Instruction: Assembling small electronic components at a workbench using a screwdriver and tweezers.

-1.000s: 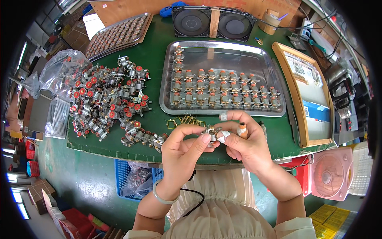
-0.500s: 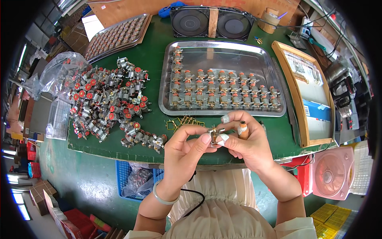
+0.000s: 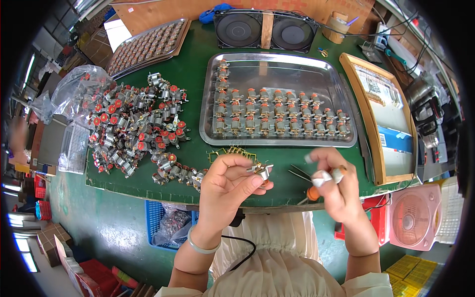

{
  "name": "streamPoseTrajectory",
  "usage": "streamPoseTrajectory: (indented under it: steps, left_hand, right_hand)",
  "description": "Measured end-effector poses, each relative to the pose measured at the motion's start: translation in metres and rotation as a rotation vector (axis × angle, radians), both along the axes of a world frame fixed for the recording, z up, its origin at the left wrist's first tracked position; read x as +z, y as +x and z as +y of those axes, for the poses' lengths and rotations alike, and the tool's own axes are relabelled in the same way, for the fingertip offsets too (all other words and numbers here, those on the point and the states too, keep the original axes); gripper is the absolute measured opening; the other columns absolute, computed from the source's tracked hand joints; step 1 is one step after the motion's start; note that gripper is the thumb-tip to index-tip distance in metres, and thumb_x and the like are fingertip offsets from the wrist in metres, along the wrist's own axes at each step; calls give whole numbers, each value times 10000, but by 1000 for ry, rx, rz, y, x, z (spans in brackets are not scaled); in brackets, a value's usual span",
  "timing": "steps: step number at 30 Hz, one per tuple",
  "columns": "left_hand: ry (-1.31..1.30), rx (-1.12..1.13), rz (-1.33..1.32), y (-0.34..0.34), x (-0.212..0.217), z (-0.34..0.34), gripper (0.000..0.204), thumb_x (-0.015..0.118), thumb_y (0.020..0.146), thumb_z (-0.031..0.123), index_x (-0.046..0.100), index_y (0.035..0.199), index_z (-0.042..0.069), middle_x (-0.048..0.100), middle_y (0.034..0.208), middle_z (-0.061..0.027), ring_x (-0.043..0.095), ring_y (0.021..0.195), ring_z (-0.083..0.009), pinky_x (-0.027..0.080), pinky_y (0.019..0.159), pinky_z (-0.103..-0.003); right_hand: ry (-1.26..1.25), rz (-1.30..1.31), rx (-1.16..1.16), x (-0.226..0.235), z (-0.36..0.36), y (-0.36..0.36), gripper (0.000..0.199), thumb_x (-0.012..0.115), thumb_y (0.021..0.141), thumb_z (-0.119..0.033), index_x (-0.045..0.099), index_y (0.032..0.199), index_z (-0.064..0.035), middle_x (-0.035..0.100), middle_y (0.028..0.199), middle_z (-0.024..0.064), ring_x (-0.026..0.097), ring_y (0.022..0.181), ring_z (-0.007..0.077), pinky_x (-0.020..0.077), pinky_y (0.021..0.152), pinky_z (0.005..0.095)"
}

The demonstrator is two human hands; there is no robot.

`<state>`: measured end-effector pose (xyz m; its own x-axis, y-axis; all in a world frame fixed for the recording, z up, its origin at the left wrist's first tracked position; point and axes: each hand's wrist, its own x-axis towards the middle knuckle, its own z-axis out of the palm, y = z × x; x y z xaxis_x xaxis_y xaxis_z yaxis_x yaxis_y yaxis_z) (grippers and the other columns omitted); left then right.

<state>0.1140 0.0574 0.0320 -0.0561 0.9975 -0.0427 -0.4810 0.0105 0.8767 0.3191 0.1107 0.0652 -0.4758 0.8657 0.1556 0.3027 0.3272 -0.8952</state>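
My left hand (image 3: pixel 225 185) pinches a small metal motor-like part (image 3: pixel 261 171), a silvery can with a brass-coloured frame and thin tabs, between thumb and fingers. To its right, my right hand (image 3: pixel 340 190) is apart from the part and smeared by motion. White tape wraps some of its fingertips. The end of a brown-handled tool (image 3: pixel 339 173) shows tucked among its curled fingers; the rest is hidden. By that hand are two thin dark prongs (image 3: pixel 300 173) and an orange grip (image 3: pixel 313 193); whether they join is unclear. Several brass-coloured frames (image 3: pixel 232 152) lie beyond my left hand.
A metal tray (image 3: pixel 282 142) with rows of similar parts stands ahead, a heap of parts (image 3: pixel 133 128) to its left. Another filled tray (image 3: pixel 146 47) is at the far left. Two black fans (image 3: pixel 267 30) stand behind; a wooden-framed box (image 3: pixel 378 119) is at right.
My right hand has come away from the small part and moved right. My left hand keeps the part, now tilted differently. The dark prongs and orange grip have come into sight.
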Motion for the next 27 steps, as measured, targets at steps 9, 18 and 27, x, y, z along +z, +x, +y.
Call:
streamPoseTrajectory:
  steps: [9,18,27]
  left_hand:
    - [-2,66,-194,5,-9,1,375,543,851,65,438,1207,14,582,1034,-196,624,865,-285,547,721,-317]
    - [-13,221,-345,22,-14,6,346,521,869,91,443,1201,31,558,1096,-179,606,922,-285,544,748,-316]
    - [4,275,-278,33,-11,9,346,540,859,81,448,1185,15,568,1083,-174,605,925,-282,530,761,-323]
  right_hand:
    - [-27,391,32,-35,-30,-11,266,617,731,37,551,989,22,602,855,100,587,748,151,453,659,241]
    - [449,185,-91,-48,-35,-26,284,612,697,93,560,973,51,572,863,140,562,668,187,451,538,250]
    - [706,56,-183,-55,-31,-27,281,603,719,84,579,990,15,573,865,165,545,659,175,426,510,226]
